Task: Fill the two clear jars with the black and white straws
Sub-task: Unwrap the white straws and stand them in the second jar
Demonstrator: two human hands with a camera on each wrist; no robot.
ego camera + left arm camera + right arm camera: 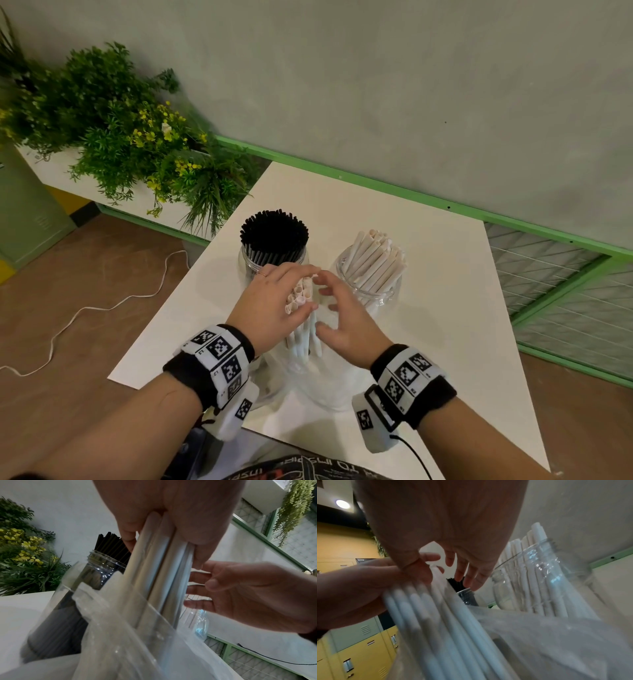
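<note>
White straws (301, 301) stand as an upright bundle over the near part of the white table (445, 291), their open upper ends showing between the two hands and their lower ends inside a clear plastic bag (322, 383) that lies crumpled on the table just in front of the person.

Both forearms reach forward from the near edge, each wearing a black wristband with checkered marker tags, the hands meeting at the bundle's top. The left hand (274, 301) is turned palm inward, its fingers and thumb curled round the upper part of the bundle; the left wrist view shows the straws clamped between thumb and fingers. The right hand (346, 318) faces it from the other side with fingers spread and nearly straight, the fingertips at or just beside the straws; whether they touch cannot be told.

Just beyond the hands stand two clear jars. The left jar (253, 263) is packed with black straws (274, 229) standing upright. The right jar (380, 294) holds white paper straws (373, 257) that lean toward the far left.
</note>
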